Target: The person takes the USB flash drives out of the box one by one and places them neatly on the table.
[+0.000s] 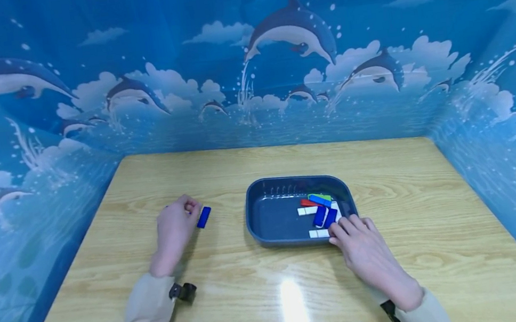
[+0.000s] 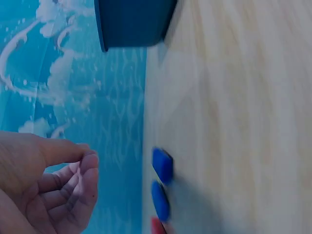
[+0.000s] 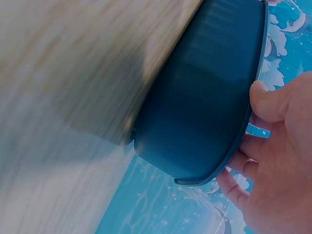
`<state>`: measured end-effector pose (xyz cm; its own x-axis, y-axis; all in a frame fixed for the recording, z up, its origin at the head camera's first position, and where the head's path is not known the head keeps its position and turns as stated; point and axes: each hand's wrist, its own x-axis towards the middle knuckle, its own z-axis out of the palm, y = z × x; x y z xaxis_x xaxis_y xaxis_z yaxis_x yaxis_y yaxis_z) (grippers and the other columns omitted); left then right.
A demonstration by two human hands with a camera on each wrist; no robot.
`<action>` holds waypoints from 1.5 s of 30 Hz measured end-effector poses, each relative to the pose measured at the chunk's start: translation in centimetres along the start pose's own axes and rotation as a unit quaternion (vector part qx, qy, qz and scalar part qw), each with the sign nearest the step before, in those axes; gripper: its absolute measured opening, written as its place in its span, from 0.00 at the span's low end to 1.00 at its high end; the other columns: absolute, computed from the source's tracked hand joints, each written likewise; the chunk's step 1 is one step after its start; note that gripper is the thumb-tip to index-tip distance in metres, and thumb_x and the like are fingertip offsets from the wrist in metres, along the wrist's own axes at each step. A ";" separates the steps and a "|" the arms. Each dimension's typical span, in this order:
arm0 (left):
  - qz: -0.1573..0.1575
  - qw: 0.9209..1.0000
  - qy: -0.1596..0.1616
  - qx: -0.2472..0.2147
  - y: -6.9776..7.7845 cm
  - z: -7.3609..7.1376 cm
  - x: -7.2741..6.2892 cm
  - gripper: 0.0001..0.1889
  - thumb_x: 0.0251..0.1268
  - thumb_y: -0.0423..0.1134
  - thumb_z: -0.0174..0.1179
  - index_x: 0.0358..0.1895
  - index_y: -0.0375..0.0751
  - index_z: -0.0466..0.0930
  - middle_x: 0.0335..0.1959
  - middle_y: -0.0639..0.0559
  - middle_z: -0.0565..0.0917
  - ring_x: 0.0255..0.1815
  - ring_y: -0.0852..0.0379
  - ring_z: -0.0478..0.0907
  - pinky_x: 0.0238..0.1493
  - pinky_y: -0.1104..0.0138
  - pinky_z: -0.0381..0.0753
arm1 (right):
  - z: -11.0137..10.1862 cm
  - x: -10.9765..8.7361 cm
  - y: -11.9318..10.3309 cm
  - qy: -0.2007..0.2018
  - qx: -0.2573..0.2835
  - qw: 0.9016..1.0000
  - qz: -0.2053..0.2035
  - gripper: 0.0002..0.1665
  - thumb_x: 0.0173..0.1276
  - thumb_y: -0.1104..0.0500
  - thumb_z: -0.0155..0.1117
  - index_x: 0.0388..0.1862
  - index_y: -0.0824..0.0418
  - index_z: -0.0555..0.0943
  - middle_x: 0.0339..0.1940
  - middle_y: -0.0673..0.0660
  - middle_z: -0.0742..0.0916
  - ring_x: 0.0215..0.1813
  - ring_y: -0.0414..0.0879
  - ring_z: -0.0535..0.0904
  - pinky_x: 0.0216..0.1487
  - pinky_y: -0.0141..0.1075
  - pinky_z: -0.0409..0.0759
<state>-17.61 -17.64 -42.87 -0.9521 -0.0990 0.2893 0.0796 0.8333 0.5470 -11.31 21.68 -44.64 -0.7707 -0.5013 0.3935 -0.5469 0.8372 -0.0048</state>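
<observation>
My left hand is over the left part of the table, fingers curled, thumb tip against the index finger; no object shows between them in the left wrist view. Close beside its fingertips in the head view lies a small dark-blue block. Two blue blocks and part of a red one appear on the table in the left wrist view. My right hand grips the near right rim of a dark-blue tray, thumb at the rim, fingertips hidden behind it.
At the tray's right side lie several small blocks: dark blue, white, red and green, some overlapping. A blue dolphin-print curtain surrounds the back and sides of the wooden table.
</observation>
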 end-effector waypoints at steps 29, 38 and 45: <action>0.163 0.969 -0.178 0.044 15.4 10.0 1.2 0.06 0.69 0.41 0.67 0.42 0.44 0.87 0.34 0.54 0.87 0.30 0.61 0.80 0.28 0.71 0.78 | 0.1 0.1 0.0 -0.022 -0.002 1.000 0.017 0.06 0.72 0.55 0.65 0.39 0.56 0.78 0.32 0.50 0.77 0.38 0.49 0.70 0.45 0.45 0.71; 0.196 0.953 -0.205 0.104 16.9 12.5 1.0 0.04 0.70 0.42 0.66 0.41 0.48 0.88 0.36 0.54 0.85 0.34 0.57 0.81 0.31 0.66 0.81 | 0.1 -0.1 0.1 -0.005 -0.003 1.000 0.003 0.07 0.71 0.55 0.65 0.39 0.56 0.77 0.32 0.51 0.77 0.38 0.50 0.70 0.44 0.45 0.70; 0.197 0.946 -0.223 0.132 17.5 13.3 1.1 0.06 0.69 0.42 0.67 0.38 0.44 0.88 0.33 0.52 0.84 0.31 0.57 0.80 0.28 0.66 0.81 | 0.3 0.0 0.1 0.011 0.003 1.000 -0.008 0.07 0.70 0.55 0.64 0.38 0.57 0.76 0.32 0.51 0.76 0.38 0.51 0.70 0.44 0.45 0.70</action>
<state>-21.16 4.04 -43.49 -0.8986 0.4372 0.0373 0.4333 0.8705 0.2333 -11.46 21.73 -44.89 -0.7542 -0.5097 0.4141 -0.5616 0.8274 -0.0046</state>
